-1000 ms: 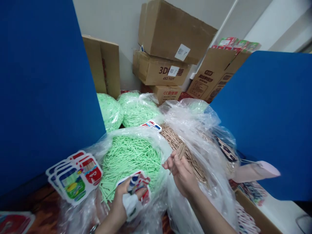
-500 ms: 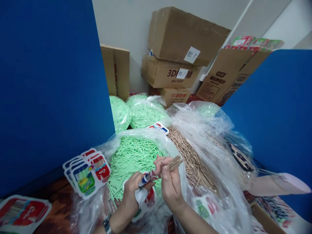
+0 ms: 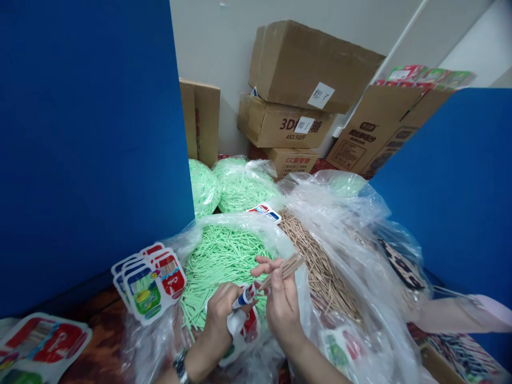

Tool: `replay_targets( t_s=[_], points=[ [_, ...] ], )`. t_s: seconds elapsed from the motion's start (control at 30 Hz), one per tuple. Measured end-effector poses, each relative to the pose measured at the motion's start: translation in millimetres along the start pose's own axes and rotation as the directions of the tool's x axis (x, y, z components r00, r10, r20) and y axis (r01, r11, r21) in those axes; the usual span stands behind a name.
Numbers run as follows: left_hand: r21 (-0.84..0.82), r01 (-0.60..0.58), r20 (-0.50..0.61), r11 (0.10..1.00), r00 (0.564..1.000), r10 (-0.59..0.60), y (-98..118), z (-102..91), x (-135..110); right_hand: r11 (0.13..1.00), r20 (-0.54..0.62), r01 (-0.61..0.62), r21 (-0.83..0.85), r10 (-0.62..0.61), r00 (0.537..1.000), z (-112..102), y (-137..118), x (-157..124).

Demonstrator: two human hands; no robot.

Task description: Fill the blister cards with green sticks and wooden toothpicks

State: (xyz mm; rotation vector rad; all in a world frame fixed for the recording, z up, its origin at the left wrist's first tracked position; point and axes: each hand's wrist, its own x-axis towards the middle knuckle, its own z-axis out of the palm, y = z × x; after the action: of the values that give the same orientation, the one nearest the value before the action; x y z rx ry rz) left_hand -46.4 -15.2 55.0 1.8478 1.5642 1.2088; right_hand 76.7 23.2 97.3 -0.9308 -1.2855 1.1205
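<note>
My left hand point(image 3: 218, 314), with a watch on the wrist, is closed round a printed plastic pouch point(image 3: 241, 300), whose mouth faces up and right. Between the thumb and fingers of my right hand point(image 3: 284, 309) is a small bundle of thin brown sticks point(image 3: 293, 265), slanted with the lower ends at the pouch mouth. Whether the tips are inside, I cannot tell. Under both hands lies a clear bag of loose light-green sticks point(image 3: 224, 248). To its right, a second bag holds loose brown sticks point(image 3: 316, 256).
Fanned printed pouches point(image 3: 144, 293) lie at left, and another pouch point(image 3: 48, 341) is in the lower left corner. Tied bags of green sticks point(image 3: 246, 186) sit behind. Stacked cardboard boxes point(image 3: 312, 69) stand against the wall. Blue panels point(image 3: 92, 160) flank both sides.
The brown bundle has tilted and come down toward the pouch, its lower ends now showing beside the mouth. My right fingers have stretched out somewhat. The whole view has shifted slightly.
</note>
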Motion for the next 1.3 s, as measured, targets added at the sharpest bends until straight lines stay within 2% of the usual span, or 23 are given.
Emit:
replay_targets(
  t_s=[0.07, 0.2, 0.33, 0.43, 0.57, 0.67, 0.77, 0.83, 0.93, 0.97, 1.0, 1.07, 1.13, 1.17, 1.23, 1.3],
  points=[
    [0.005, 0.0, -0.018, 1.0, 1.0, 0.0, -0.2, 2.0, 0.4, 0.984, 0.035, 0.116, -0.133, -0.112, 0.993, -1.6, -0.1, -2.0],
    [-0.012, 0.002, -0.041, 1.0, 0.999, -0.002, 2.8, 3.2, 1.4, 0.891, 0.123, 0.317, -0.324, -0.293, 0.948, -6.9, 1.9, -4.6],
    [-0.017, 0.004, -0.039, 1.0, 0.999, -0.005, 7.5, 1.0, 1.8, 0.857, 0.138, 0.367, -0.362, -0.34, 0.93, -8.4, 5.2, -3.8],
    [-0.022, 0.005, -0.04, 1.0, 0.999, -0.006, 9.0, 0.4, 2.1, 0.877, 0.132, 0.33, -0.348, -0.303, 0.944, -6.8, 9.5, -5.9],
    [-0.038, -0.009, -0.038, 0.999, 0.999, 0.008, 7.7, -1.8, 2.3, 0.901, 0.135, 0.227, -0.371, -0.189, 0.973, -8.0, 14.3, -10.3],
    [-0.06, -0.013, -0.019, 0.998, 1.0, 0.012, 6.2, -7.0, 2.5, 0.888, 0.233, 0.241, -0.392, -0.158, 0.96, -15.4, 11.0, -8.7],
    [-0.085, -0.001, 0.01, 0.996, 1.0, 0.002, 5.8, -12.5, 3.5, 0.878, 0.285, 0.291, -0.379, -0.188, 0.94, -24.5, 1.7, -3.0],
    [-0.119, 0.018, 0.031, 0.993, 0.999, -0.014, 5.7, -14.7, 4.4, 0.839, 0.349, 0.359, -0.41, -0.219, 0.911, -28.0, -4.5, 1.4],
    [-0.205, 0.075, 0.047, 0.976, 0.997, -0.067, 3.1, -15.4, 4.6, 0.722, 0.599, 0.516, -0.461, -0.175, 0.781, -28.4, -8.1, 6.6],
    [-0.237, 0.108, 0.06, 0.965, 0.994, -0.097, 1.1, -15.4, 3.8, 0.706, 0.643, 0.531, -0.468, -0.14, 0.753, -28.2, -7.4, 7.7],
    [-0.267, 0.15, 0.078, 0.952, 0.988, -0.133, -1.7, -15.3, 2.4, 0.71, 0.646, 0.517, -0.479, -0.114, 0.755, -28.2, -6.1, 8.4],
    [-0.327, 0.241, 0.111, 0.914, 0.97, -0.216, -9.6, -15.5, -2.5, 0.741, 0.583, 0.439, -0.509, -0.078, 0.809, -29.6, -2.5, 8.8],
    [-0.393, 0.318, 0.135, 0.863, 0.948, -0.288, -19.6, -16.0, -9.7, 0.759, 0.559, 0.391, -0.521, -0.043, 0.828, -32.2, 0.3, 8.0],
    [-0.42, 0.347, 0.141, 0.839, 0.938, -0.318, -24.8, -16.4, -13.7, 0.763, 0.58, 0.386, -0.518, -0.018, 0.814, -33.4, 1.2, 7.2],
    [-0.436, 0.398, 0.171, 0.807, 0.917, -0.36, -33.4, -17.3, -21.4, 0.762, 0.65, 0.396, -0.513, 0.044, 0.759, -33.9, 3.1, 4.7],
    [-0.389, 0.423, 0.217, 0.818, 0.905, -0.365, -37.4, -18.2, -27.0, 0.742, 0.696, 0.427, -0.516, 0.073, 0.714, -30.9, 6.9, 1.5]
  ],
)
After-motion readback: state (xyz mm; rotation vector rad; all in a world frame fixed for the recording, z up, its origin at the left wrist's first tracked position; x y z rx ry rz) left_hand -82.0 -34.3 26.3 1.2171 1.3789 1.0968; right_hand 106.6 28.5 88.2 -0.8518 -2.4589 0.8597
